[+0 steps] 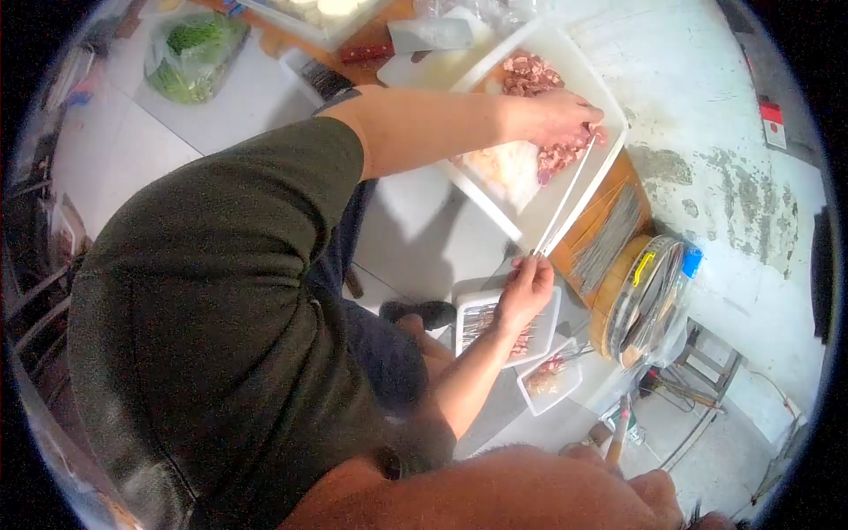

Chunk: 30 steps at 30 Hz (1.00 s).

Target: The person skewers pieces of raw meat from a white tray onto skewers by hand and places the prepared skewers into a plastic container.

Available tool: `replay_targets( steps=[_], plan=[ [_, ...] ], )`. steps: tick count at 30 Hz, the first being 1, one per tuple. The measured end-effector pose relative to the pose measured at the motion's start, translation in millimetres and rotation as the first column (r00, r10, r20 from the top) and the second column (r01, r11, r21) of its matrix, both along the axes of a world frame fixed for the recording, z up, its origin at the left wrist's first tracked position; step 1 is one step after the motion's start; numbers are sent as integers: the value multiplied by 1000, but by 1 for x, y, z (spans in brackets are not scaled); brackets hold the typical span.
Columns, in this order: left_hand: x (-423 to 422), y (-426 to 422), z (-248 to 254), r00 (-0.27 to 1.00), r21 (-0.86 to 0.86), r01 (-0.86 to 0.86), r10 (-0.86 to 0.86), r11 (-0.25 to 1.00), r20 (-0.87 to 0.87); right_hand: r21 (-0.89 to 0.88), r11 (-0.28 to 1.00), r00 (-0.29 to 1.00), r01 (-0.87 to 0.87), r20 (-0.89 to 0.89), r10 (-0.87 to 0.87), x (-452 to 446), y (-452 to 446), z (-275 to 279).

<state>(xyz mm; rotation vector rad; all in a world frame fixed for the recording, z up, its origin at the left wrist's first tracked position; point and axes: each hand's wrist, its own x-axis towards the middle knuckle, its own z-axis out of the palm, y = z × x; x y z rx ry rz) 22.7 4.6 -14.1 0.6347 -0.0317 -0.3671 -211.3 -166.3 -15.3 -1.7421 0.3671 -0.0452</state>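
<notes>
Inside the white plastic tub (490, 212), my left hand (570, 119) pinches a piece of raw meat (600, 136) at the tip of a thin, pale skewer (565, 196). The skewer slants down across the tub's near right corner. My right hand (527, 287) grips its other end just outside the rim. Chopped raw meat (532, 75) is heaped along the tub's far side, with a paler heap (503, 168) beside it. Below my right hand, partly covered by my wrist, a smaller white tray (552, 322) holds several loaded skewers.
Loose metal skewers (609, 230) lie on a wooden board right of the tub, near a round wooden container (609, 305) holding more. A cleaver (428, 35) lies beyond the tub. A bag of greens (190, 57) sits at upper left; a small bag of meat (549, 375) is below.
</notes>
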Motion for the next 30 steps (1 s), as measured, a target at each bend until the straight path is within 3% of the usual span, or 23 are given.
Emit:
replay_targets(
  steps=[2,5,8,13,17,30],
  plan=[
    [1,0,1,1000,-43,0,-1,999,-22,-32,999,1000,-10,-1,10,0,0,1],
    [-2,3,3,997,63,29,-33,998,74,-82,996,1000,-22,3,22,1,0,1],
    [1,2,-3,995,-44,80,-77,996,66,-77,997,1000,-5,13,6,1,1,0],
    [0,3,0,993,-12,67,-66,998,103,-131,991,1000,5,4,-4,3,-1,-1],
    [0,4,-1,984,28,89,-92,996,149,-68,998,1000,3,-14,-4,2,-1,2],
    [-10,2,8,996,5,46,-46,999,77,-251,968,1000,4,-3,-5,5,-6,-2]
  ],
)
